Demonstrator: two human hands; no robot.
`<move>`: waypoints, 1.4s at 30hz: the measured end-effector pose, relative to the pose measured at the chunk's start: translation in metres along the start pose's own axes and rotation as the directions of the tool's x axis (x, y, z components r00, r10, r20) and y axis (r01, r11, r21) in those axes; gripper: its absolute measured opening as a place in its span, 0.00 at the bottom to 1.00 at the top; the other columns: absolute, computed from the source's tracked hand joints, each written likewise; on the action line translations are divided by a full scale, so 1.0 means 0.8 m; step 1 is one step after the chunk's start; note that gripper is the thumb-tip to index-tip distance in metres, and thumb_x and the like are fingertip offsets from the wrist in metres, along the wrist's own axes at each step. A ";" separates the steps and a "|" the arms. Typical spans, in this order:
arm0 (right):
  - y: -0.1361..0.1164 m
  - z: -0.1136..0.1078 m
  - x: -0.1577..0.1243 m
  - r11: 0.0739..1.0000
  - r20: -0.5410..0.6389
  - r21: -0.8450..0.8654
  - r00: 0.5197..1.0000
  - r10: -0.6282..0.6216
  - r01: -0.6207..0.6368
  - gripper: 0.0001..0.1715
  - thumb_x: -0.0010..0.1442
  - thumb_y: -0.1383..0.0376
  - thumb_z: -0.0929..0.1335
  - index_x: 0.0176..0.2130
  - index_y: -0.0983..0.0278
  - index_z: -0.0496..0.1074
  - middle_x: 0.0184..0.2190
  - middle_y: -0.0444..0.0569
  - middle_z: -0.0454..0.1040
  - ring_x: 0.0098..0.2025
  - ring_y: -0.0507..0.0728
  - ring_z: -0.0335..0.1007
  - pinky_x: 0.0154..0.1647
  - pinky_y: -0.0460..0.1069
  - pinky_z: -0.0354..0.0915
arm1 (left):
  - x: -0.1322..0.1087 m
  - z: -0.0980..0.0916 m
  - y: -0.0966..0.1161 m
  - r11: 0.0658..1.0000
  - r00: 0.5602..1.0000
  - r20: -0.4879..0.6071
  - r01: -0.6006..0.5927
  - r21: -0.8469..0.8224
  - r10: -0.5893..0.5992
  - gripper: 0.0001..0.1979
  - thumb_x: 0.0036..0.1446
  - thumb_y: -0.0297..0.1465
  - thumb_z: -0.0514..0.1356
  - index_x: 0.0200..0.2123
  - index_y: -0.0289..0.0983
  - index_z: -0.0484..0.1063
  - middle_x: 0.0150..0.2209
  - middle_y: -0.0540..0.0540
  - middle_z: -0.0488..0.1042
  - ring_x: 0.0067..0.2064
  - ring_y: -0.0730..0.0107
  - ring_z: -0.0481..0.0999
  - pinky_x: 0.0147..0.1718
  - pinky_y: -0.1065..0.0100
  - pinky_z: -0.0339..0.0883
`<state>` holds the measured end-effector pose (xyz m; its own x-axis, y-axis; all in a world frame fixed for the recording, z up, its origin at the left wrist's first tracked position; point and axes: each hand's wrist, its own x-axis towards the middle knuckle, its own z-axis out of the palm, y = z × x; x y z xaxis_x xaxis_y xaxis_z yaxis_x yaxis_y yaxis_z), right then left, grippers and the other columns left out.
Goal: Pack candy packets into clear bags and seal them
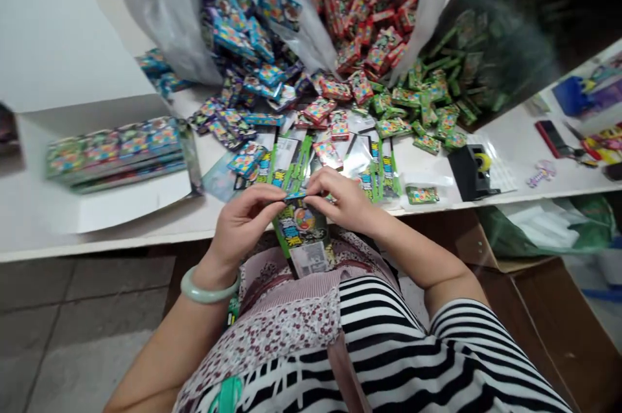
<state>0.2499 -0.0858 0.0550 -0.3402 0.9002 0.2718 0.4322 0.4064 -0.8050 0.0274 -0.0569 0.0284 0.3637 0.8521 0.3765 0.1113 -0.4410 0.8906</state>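
Note:
My left hand (246,223) and my right hand (344,200) pinch the top of a printed plastic pouch (307,231) from both sides. The pouch hangs over my lap at the table's front edge, dark with green trim and a pale label low down. A narrow blue strip shows at its top, between my fingertips; I cannot tell if it is a small box or the pouch's edge. Just beyond my hands lie more flat pouches (286,163) with green edges. Small blue boxes (247,159) and red boxes (327,155) rest on them.
Plastic bags of blue and purple boxes (236,30) and red boxes (374,24) stand behind. Green boxes (430,102) spill from a dark bag at right. An open white carton (136,202) holds stacked boxes at left. A black tape dispenser (472,173) sits right.

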 end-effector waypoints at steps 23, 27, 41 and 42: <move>0.143 -0.146 -0.166 0.648 -0.480 -0.579 0.849 0.220 -0.495 0.09 0.65 0.63 0.66 0.35 0.60 0.76 0.41 0.51 0.79 0.51 0.62 0.70 0.55 0.59 0.57 | 0.021 0.013 -0.043 0.999 0.996 -0.090 0.027 0.022 -0.025 0.06 0.52 0.31 0.69 0.35 0.47 0.79 0.34 0.53 0.79 0.36 0.69 0.77 0.32 0.66 0.71; 0.148 -0.164 -0.154 0.647 -0.570 -0.556 0.806 0.159 -0.521 0.06 0.63 0.64 0.67 0.35 0.60 0.74 0.38 0.51 0.79 0.47 0.63 0.71 0.52 0.58 0.59 | 0.013 0.016 -0.026 0.985 0.979 -0.131 0.165 0.041 -0.159 0.05 0.54 0.30 0.66 0.36 0.42 0.78 0.37 0.49 0.79 0.41 0.68 0.77 0.41 0.65 0.71; 0.051 -0.156 -0.069 0.981 -0.687 -0.106 0.725 0.048 -0.165 0.07 0.63 0.58 0.67 0.37 0.58 0.66 0.35 0.47 0.69 0.39 0.56 0.69 0.45 0.54 0.66 | 0.017 0.029 -0.017 0.994 0.990 -0.081 0.113 0.012 -0.112 0.05 0.56 0.34 0.65 0.35 0.40 0.75 0.34 0.48 0.76 0.37 0.69 0.75 0.38 0.67 0.69; 0.034 -0.143 -0.054 0.990 -0.536 -0.022 0.838 0.105 -0.139 0.07 0.62 0.58 0.68 0.36 0.58 0.66 0.34 0.46 0.70 0.38 0.56 0.69 0.44 0.53 0.67 | 0.017 0.031 -0.013 0.995 0.992 -0.066 0.104 0.000 -0.103 0.06 0.57 0.35 0.65 0.35 0.40 0.74 0.34 0.49 0.76 0.37 0.70 0.75 0.37 0.67 0.69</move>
<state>0.3717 -0.0961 0.0819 0.2083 0.8805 0.4258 0.4938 0.2811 -0.8229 0.0543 -0.0474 0.0177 0.2881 0.9099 0.2984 0.1488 -0.3504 0.9247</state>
